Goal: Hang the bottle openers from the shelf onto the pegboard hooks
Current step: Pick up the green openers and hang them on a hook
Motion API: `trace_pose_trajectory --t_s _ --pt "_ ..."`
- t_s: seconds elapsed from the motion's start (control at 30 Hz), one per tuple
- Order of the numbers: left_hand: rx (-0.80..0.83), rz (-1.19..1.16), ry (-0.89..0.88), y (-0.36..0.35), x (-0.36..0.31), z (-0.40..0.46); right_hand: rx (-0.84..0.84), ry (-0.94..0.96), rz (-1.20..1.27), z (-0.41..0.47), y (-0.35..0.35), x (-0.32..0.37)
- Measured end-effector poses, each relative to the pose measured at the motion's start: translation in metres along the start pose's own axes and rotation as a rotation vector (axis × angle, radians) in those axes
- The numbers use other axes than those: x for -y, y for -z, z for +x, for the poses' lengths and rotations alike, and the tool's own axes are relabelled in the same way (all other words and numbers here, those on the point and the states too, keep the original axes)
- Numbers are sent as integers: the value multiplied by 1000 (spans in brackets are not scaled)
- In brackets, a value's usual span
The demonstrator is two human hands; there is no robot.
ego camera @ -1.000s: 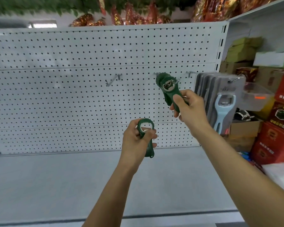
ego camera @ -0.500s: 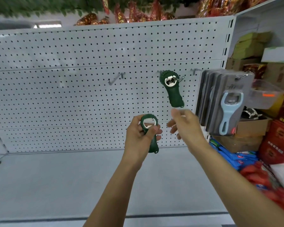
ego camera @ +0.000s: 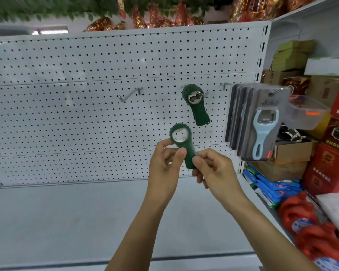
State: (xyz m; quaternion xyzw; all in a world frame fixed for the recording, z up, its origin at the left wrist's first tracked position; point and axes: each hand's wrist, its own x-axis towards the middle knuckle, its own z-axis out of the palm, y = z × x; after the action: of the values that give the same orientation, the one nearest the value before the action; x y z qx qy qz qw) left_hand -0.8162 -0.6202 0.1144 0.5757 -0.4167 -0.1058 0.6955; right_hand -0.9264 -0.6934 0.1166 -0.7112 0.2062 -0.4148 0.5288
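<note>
A dark green bottle opener (ego camera: 196,106) hangs on a metal hook of the white pegboard (ego camera: 67,114), its handle pointing down and slightly right. Below it, both hands hold a second green bottle opener (ego camera: 183,143) upright, its round head on top. My left hand (ego camera: 164,165) pinches the neck between thumb and fingers. My right hand (ego camera: 213,169) grips the lower handle with thumb and fingers. An empty hook (ego camera: 129,94) sticks out of the board to the left.
Carded blue bottle openers (ego camera: 260,122) hang in a thick stack on a hook at the right. Beyond them stand boxes, a clear plastic tub (ego camera: 305,112) and red and blue packs. The grey shelf (ego camera: 67,222) lies below the pegboard.
My right hand let go of the opener now hanging on the hook, came down and took hold of the handle of the opener in my left hand, which rose a little.
</note>
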Motion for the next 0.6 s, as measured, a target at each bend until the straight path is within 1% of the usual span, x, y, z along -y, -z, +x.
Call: trace_pose_trajectory --t_s 0.1,0.17,0.23,0.43,0.6 --pt "67 237 -46 4 12 -11 -79 145 1 6 10 13" --pt "96 341 -40 7 20 -18 -109 216 -7 12 16 20" --pt "107 420 -26 10 26 -23 -131 246 -3 17 22 27" --pt "104 522 10 16 40 -33 -177 248 5 34 32 36" --pt "97 548 28 18 47 -37 -143 172 -67 55 32 31"
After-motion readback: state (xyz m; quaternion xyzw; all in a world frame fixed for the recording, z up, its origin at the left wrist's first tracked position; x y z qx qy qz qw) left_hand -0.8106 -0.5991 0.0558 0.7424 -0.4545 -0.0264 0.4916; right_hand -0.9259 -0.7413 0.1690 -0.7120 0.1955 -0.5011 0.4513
